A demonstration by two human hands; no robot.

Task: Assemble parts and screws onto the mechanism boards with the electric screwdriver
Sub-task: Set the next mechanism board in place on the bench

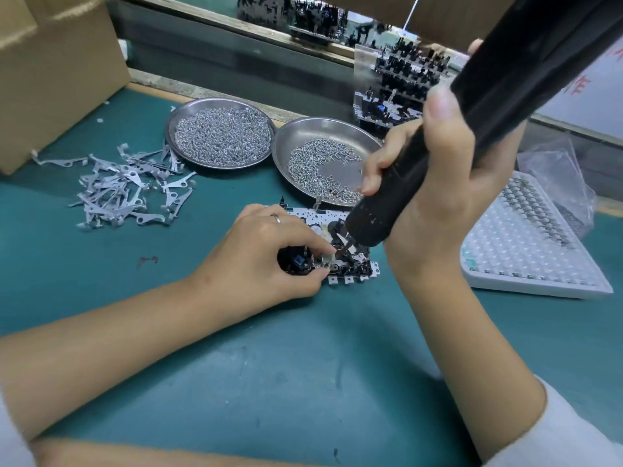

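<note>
Head view, worktop: a teal mat (303, 365) is seen covering the worktop.
Head view, mechanism board: the mechanism board (337, 251) is laid flat on the mat, near the middle, just in front of the nearer dish.
Head view, left hand: the left hand (269, 257) is rested on the board's left part; a small part appears to be pinched between thumb and forefinger, though it is too small to be told for certain. A ring is worn on one finger.
Head view, right hand: the right hand (435, 183) is wrapped in a closed grip round the black electric screwdriver (472, 123), which is tilted, its tip set down on the board's right part.
Head view, screws: two round metal dishes of screws are placed behind the board, the far dish (220, 133) heaped, the near dish (323, 160) partly bare.
Head view, metal levers: a loose pile of grey metal levers (128, 187) is spread to the left of the dishes.
Head view, tray: a white dimpled tray (526, 254) is set to the right.
Head view, box: a cardboard box (50, 72) is stood at far left.
</note>
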